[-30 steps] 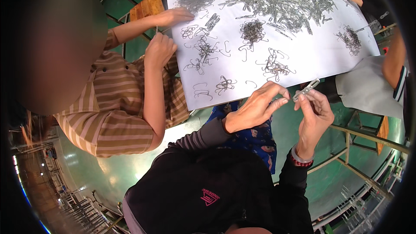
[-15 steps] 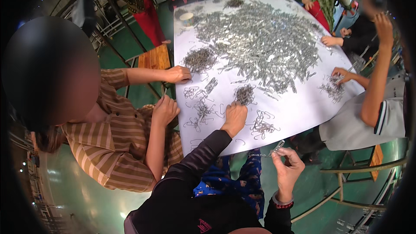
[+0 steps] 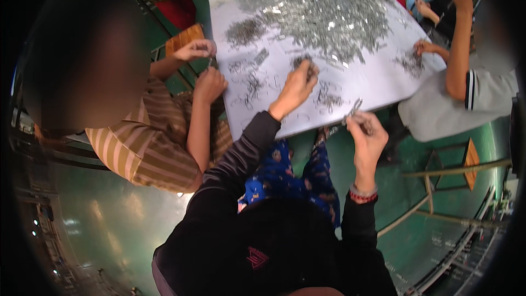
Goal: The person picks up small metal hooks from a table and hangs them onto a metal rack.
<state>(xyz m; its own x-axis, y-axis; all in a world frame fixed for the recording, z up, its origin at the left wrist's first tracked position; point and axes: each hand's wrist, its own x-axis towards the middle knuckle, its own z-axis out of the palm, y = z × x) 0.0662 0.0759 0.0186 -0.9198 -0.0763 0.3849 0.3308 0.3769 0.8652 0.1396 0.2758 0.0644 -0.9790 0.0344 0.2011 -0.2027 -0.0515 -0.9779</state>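
Pinching one metal link (image 3: 356, 105): right hand (image 3: 368, 134); left hand (image 3: 296, 86) at one hook pile (image 3: 296, 62), grip unclear

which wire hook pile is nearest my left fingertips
The small dark pile below the big silver heap: your left hand has its fingertips at it; the others lie farther off.

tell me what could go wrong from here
The metal piece in the right hand is by the near edge of the table, so a slip could drop it to the floor. The left hand, at the dark pile of wire hooks, might scatter them or snag several at once.
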